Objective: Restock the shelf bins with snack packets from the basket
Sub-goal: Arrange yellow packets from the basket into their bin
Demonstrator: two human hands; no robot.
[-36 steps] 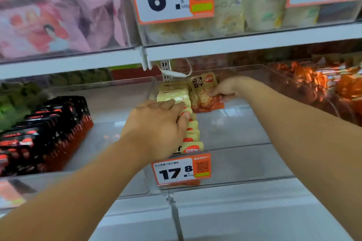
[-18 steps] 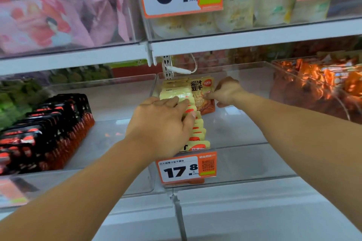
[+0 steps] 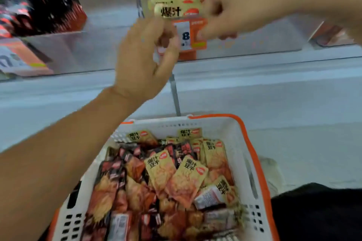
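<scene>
A white basket with an orange rim [image 3: 253, 154] sits below the shelf, full of yellow-orange snack packets [image 3: 184, 176] mixed with dark red ones [image 3: 117, 172]. Up on the shelf, a clear bin [image 3: 254, 41] holds a row of the same yellow packets [image 3: 172, 0] standing on edge along its left side. My left hand [image 3: 143, 60] hovers in front of the bin's orange price tag [image 3: 188, 35], fingers loosely curled and empty. My right hand [image 3: 225, 11] is just in front of the row's near end, fingers hanging loosely, nothing in them.
The neighbouring bin on the left holds black-and-red packets [image 3: 39, 6]. A pale shelf ledge [image 3: 274, 84] runs between the bins and the basket. Something in black cloth [image 3: 317, 211] is at the lower right beside the basket.
The view has tipped down, bringing the basket into sight. Both hands have pulled back out of the bin; the right hand let go of the packet it was placing against the row.
</scene>
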